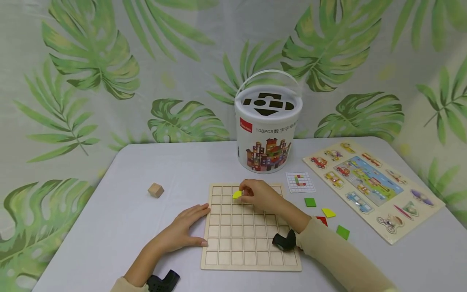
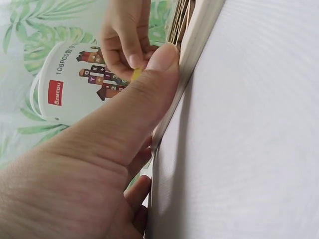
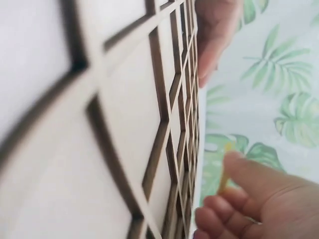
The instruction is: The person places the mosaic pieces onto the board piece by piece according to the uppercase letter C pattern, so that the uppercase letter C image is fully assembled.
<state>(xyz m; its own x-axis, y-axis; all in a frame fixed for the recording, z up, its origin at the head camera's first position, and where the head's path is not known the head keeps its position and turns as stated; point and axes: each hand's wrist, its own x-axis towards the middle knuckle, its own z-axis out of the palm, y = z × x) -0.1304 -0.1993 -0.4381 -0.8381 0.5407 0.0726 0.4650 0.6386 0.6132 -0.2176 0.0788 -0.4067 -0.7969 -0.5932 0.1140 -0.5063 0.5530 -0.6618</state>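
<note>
Below the centre of the head view, the right hand (image 1: 257,194) pinches a small yellow piece (image 1: 237,195) between thumb and fingers, over the upper part of a gridded wooden board (image 1: 251,268). The piece's rounded edge faces the upper left of the frame; its other end runs into the fingertips. In the right wrist view it appears nearly edge-on, a thin strip whose long axis stands close to upright, its top leaning slightly right. The left hand (image 1: 180,229), fingers loosely extended and grasping nothing, touches the board's left edge. The board lies flat at lower middle, its grid lines running up and across the frame.
</note>
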